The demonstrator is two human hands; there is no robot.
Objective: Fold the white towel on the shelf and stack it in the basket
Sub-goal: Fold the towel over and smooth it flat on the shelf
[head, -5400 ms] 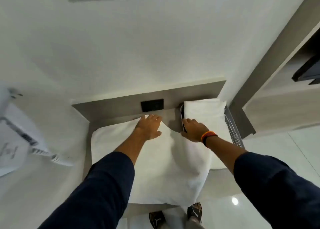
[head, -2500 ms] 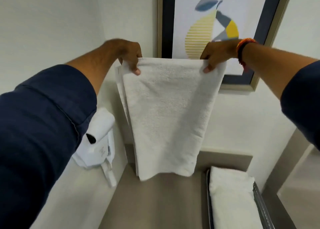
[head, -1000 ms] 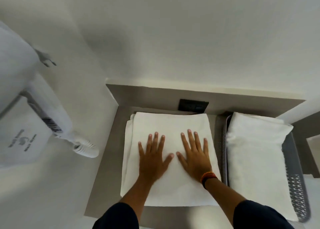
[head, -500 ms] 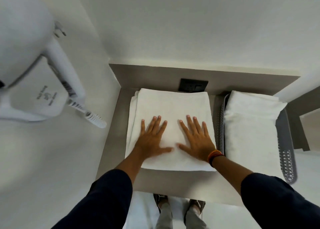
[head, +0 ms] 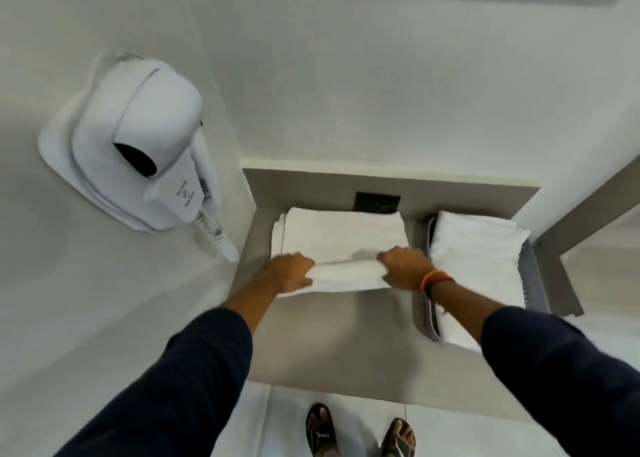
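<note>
The white towel lies flat on the grey shelf, its far edge against the back wall. Its near edge is lifted and curled over. My left hand grips the near left corner, and my right hand, with an orange band at the wrist, grips the near right corner. Just right of the towel stands the grey perforated basket, which holds a folded white towel.
A white wall-mounted hair dryer hangs on the left wall, its cord end near the shelf's left edge. A dark socket plate sits on the back wall behind the towel. My sandalled feet show below the shelf's front edge.
Both hands lay flat on the towel half a second ago. They have slid back to its near edge, closed on the two corners and lifted that edge.
</note>
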